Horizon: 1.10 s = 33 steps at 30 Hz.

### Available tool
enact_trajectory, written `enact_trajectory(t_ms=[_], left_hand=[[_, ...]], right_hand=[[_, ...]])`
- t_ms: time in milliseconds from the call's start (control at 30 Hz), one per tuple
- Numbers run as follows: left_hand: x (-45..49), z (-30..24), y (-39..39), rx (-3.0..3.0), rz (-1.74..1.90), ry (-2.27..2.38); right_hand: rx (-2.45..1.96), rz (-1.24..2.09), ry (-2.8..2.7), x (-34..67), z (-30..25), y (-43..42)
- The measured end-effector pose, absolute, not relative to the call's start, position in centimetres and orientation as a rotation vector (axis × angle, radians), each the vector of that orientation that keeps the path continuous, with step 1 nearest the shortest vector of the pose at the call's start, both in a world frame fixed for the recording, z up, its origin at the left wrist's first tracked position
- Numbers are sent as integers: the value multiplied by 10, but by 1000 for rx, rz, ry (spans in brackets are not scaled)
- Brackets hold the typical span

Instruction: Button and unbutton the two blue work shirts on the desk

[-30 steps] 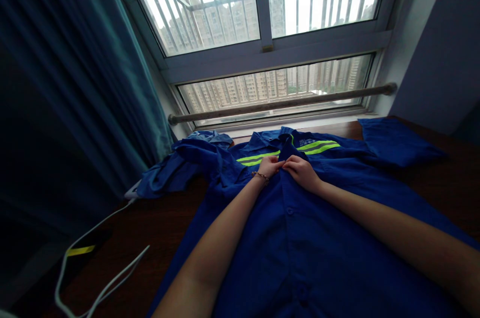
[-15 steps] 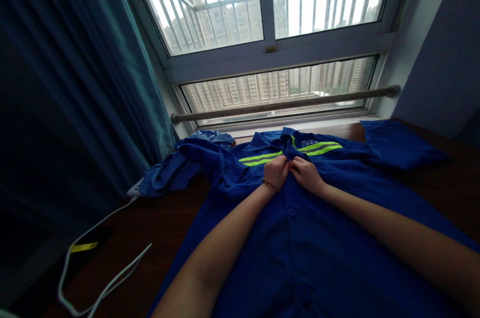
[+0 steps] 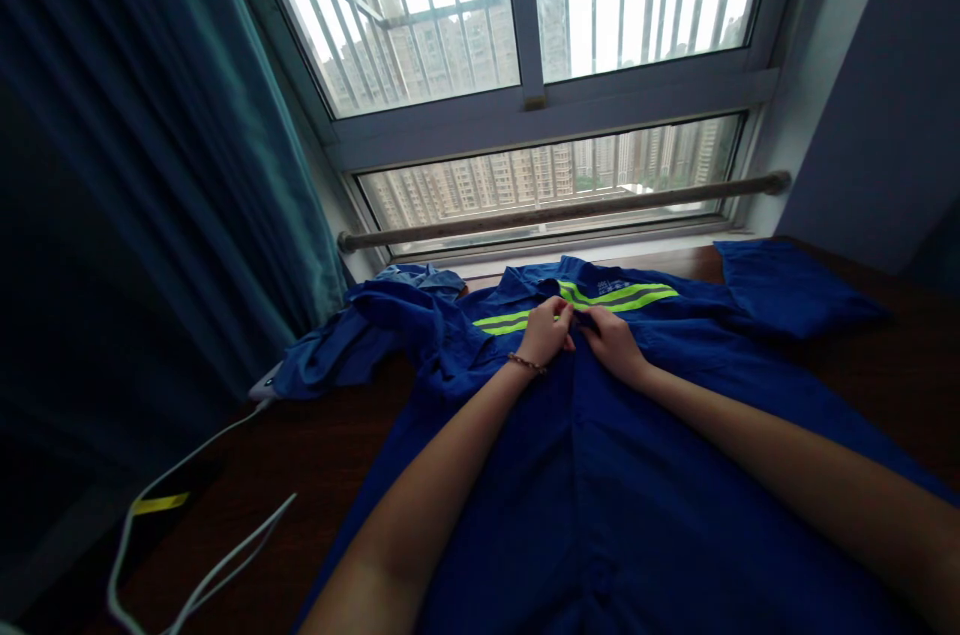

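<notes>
So we've got the blue shirt (image 3: 510, 515) front-up on the desk (image 3: 322, 455), long axis running from the collar (image 3: 534, 281) near the window (image 3: 442, 120) down toward us. Our right hand (image 3: 616, 345) has its fingers pinching the placket (image 3: 576, 425) by the yellow-green stripes (image 3: 637, 297). Our left hand (image 3: 546, 330) curls just beside it, equally near; can't tell if it's gripping cloth.

A wooden surface (image 3: 330, 465) (dark) bears a shirt (image 3: 577, 475) and white cable (image 3: 214, 570)
</notes>
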State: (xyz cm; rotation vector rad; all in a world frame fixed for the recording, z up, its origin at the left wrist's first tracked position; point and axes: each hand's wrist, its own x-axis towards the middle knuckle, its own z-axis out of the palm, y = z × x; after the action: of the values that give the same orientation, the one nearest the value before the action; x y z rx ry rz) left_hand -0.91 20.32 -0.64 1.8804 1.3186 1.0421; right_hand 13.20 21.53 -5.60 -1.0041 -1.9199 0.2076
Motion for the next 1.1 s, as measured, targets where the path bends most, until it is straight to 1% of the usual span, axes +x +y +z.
enact_trajectory(t_ms=[67,100,167,233,300,367,467,533,600,667,733,867,1100], left_hand=[[-9,6,202,1555,926,1264],[-10,12,199,1493,825,1215],[-13,21,191,1534,562,1106],[-16,24,183,1693,284,1021],[-20,19,178,1880,144,971],[-22,7,178,1963,215,974],[-23,-13,181,1682,504,991],[-22,-23,182,1423,628,935],[-23,-29,181,1283,694,881],[-25,-32,179,1255,721,863],[-29,-34,177,1251,722,852],[-34,-36,175,1253,737,871],[-32,-27,170,1265,763,902]], right_hand=[[-1030,183,-1850,134,-56,219],[-1044,175,-1823,135,-55,220],[-1102,163,-1790,139,-53,226],[-1204,150,-1754,146,-50,237],[-1309,141,-1706,155,-44,253],[-1378,156,-1676,162,-36,269],[-1455,184,-1656,164,-19,275],[-1404,75,-1652,158,-8,258],[-1185,-109,-1734,149,-2,227],[-889,-96,-1947,141,-3,192],[-743,8,-2097,138,-12,165],[-667,108,-2190,145,-34,148],[-591,30,-2231,152,-40,152]])
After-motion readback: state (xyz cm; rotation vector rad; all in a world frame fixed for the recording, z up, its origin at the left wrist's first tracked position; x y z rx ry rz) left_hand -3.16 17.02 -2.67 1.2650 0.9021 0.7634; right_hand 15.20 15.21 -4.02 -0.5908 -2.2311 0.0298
